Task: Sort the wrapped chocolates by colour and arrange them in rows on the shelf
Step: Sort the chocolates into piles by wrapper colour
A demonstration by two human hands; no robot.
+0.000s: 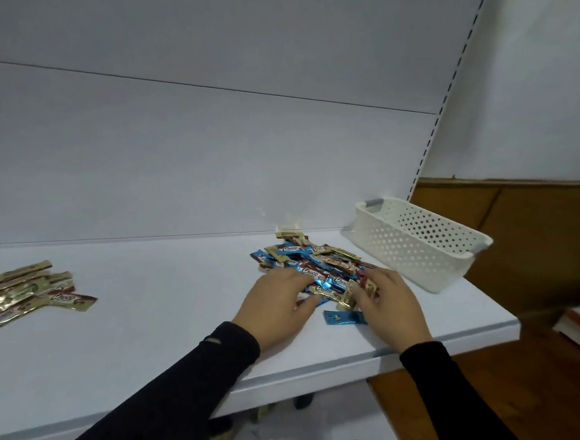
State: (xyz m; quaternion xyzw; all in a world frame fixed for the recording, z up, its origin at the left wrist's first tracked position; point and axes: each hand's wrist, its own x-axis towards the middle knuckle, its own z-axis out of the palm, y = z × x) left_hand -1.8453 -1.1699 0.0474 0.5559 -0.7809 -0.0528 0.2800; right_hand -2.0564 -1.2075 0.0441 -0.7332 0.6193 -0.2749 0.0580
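A mixed heap of blue and gold wrapped chocolates (pixel 316 260) lies on the white shelf (pixel 158 313), right of centre. My left hand (pixel 277 305) rests on the heap's near edge, its fingers curled over blue wrappers. My right hand (pixel 387 302) sits at the heap's right side and pinches a gold chocolate (pixel 346 296) standing on end. One blue chocolate (pixel 342 317) lies apart between my hands. A sorted pile of gold chocolates (pixel 26 296) lies at the far left of the shelf.
A white perforated plastic basket (pixel 417 242) stands at the shelf's back right corner, just behind the heap. The shelf's front edge runs diagonally under my forearms. Wooden panelling and floor lie to the right, beyond the shelf end.
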